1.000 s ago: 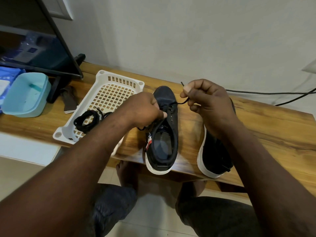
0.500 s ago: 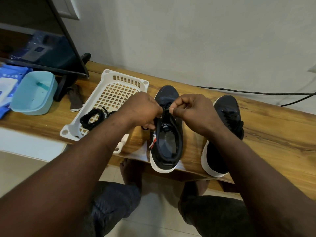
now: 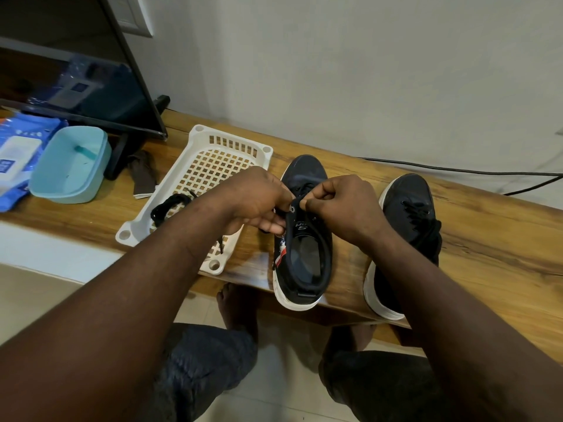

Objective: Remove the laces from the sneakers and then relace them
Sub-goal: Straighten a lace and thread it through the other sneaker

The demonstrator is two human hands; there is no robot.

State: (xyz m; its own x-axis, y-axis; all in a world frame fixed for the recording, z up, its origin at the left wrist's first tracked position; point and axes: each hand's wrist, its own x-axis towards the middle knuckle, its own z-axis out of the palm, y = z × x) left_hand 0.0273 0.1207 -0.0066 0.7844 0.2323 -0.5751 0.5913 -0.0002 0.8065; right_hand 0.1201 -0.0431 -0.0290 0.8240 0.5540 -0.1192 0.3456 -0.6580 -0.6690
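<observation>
1. A second earlier my right hand [image 3: 344, 205] had been out to the side, drawing the lace [image 3: 305, 188] taut away from the near sneaker [image 3: 307, 257]; it had since come back in and sat over the eyelets, thumb and forefinger pinching the lace close by the tongue
2. My left hand [image 3: 259, 202] had stayed on the left side of that shoe throughout, fingers curled round the eyelet flap to steady it, close beside the right hand's fingertips
3. Once the right hand had moved in, the other sneaker [image 3: 408, 214] showed uncovered off to the right on the wooden bench [image 3: 487, 239], its own lace in place and neither hand touching it
4. The near sneaker had not shifted: it stood at the front edge of the bench, heel toward me and toe toward the wall, while a loose black lace [image 3: 169, 205] lay untouched in the white basket [image 3: 231, 141] to the left
5. I took this to mean one pull was finished and the next eyelet was in hand; I could not tell whether the lace end was going in or coming out, and with crossings showing only near the toe, most of the work on this shoe seemed left
</observation>
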